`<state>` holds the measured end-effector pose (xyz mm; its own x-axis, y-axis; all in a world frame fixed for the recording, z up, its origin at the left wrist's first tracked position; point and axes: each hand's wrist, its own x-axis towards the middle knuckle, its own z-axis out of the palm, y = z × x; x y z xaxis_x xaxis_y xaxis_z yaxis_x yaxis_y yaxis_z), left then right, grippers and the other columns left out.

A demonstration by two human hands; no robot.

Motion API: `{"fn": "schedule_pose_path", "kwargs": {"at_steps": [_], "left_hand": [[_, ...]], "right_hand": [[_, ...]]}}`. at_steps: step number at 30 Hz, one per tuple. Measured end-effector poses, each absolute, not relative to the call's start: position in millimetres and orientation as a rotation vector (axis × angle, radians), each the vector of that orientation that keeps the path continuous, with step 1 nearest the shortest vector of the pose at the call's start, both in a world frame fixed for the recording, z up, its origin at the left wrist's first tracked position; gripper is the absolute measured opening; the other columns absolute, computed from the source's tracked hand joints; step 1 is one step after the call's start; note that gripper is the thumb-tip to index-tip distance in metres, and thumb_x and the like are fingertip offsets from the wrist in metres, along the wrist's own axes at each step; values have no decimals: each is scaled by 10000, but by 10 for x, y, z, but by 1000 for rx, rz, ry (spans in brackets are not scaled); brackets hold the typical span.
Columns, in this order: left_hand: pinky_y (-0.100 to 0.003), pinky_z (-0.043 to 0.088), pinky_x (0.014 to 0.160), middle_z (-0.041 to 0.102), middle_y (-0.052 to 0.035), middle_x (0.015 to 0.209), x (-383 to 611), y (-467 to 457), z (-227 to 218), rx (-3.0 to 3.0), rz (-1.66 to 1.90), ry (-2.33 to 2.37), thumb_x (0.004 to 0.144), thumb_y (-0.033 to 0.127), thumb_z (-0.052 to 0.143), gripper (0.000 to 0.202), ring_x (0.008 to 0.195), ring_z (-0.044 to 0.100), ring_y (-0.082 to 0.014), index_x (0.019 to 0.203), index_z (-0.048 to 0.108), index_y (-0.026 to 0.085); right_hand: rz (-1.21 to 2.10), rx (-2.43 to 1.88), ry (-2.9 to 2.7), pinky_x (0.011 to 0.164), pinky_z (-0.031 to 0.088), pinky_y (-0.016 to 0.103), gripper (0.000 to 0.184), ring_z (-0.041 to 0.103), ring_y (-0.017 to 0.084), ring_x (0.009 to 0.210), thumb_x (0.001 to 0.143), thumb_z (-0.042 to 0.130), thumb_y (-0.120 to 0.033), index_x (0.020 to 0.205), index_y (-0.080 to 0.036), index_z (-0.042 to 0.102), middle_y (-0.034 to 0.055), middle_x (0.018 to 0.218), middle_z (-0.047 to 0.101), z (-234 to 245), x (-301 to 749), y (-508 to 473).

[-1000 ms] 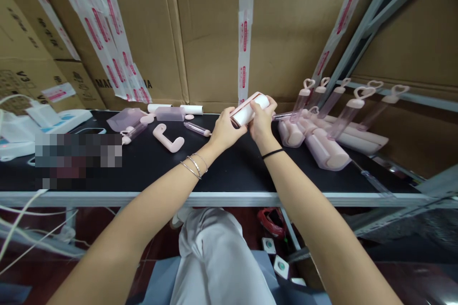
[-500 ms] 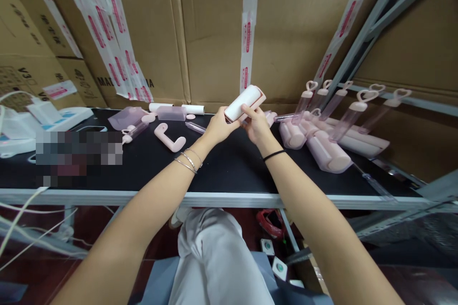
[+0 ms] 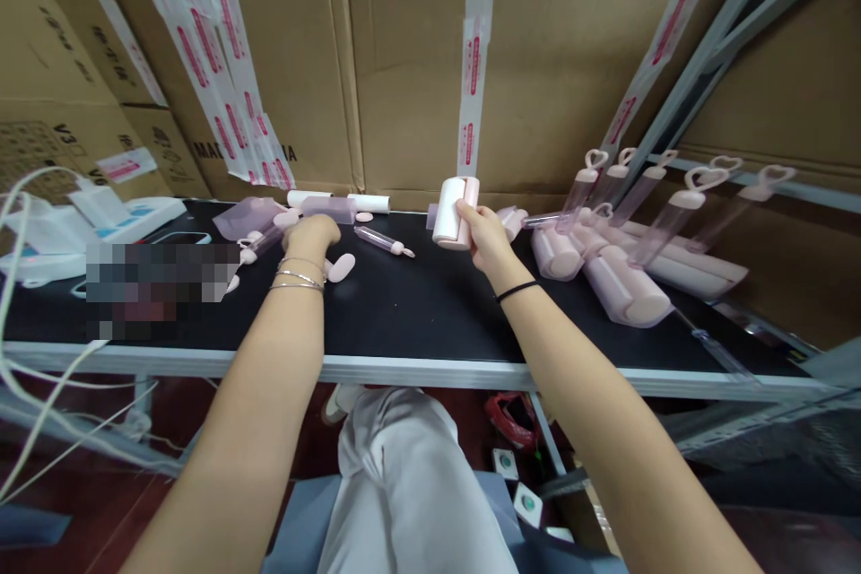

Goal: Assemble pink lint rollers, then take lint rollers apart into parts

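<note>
My right hand grips a white roll lying lengthwise against a pale pink curved piece, which look like lint roller parts. They are held above the black tabletop. To the left, my left hand reaches down over a pink C-shaped handle. One rounded end of that handle shows beside the hand; the fingers are hidden. Between my hands lies a clear tube with a pink cap and loop. Behind the left hand are a translucent lilac sleeve and a white roll.
Several pink rollers and upright clear tubes with heart-shaped loops crowd the right side. A white power strip with plugs and cables sits at the left. Cardboard walls the back; a metal frame stands right.
My left hand has let go of the white roll and moved left to the C-shaped handle. My right hand keeps the roll and pink piece, now turned more upright and slightly lower.
</note>
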<state>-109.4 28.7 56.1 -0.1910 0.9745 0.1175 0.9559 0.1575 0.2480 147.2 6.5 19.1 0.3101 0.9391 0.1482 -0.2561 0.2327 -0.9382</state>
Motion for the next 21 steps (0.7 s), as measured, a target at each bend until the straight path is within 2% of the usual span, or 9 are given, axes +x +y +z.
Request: {"fn": "schedule_pose_path", "kwargs": {"at_steps": [2,4,9,12,16,19,21], "left_hand": [[-578,490,883,641,-265,1204,-1045,315,539,1853,145,2380,673,161,615,459,1144,587,-442,1123,676,95],[-561,482,915,612,-262,1259,-919,290,562,1804,62,2418,690,151,604,501,1165,581,-431,1185,647,84],[-542,436,970,573,-278,1299,-809,223,620,1804,400,2405,822,333,552,476,1200,557,-414,1213,617,69],[-498,417,994,546,-286,1318,-922,276,556,1820,666,2429,823,326,525,532,1238,512,-390,1262,552,26],[-497,308,1100,426,-245,1449,-1015,426,407,2039,877,2297,810,240,469,649,1397,317,-344,1419,366,41],[-520,185,1156,269,-219,1553,-1012,553,327,2059,724,2279,779,207,489,803,1481,106,-333,1504,180,50],[-550,131,1159,253,-219,1560,-1004,614,299,2055,592,2297,770,197,496,858,1482,73,-356,1520,107,47]], "right_hand": [[964,-996,-891,635,479,277,370,569,137,697,637,770,-437,726,-218,485,-18,734,579,171,1488,94],[945,-1028,-892,651,484,300,371,566,152,694,632,772,-442,720,-226,484,-14,726,573,161,1510,114],[899,-1097,-850,677,490,337,328,559,172,682,652,762,-380,712,-239,471,-12,708,555,164,1532,118],[893,-1086,-853,659,482,332,320,543,165,665,659,747,-379,694,-241,461,-13,692,541,160,1523,115],[869,-1069,-870,651,491,334,384,545,170,674,611,767,-459,700,-248,459,-13,692,544,143,1525,133],[861,-1084,-874,664,497,335,421,554,169,678,588,781,-495,706,-243,465,-11,699,553,140,1532,145],[859,-1090,-866,668,497,327,427,558,163,679,589,784,-500,705,-237,470,-9,707,561,145,1531,140]]}}
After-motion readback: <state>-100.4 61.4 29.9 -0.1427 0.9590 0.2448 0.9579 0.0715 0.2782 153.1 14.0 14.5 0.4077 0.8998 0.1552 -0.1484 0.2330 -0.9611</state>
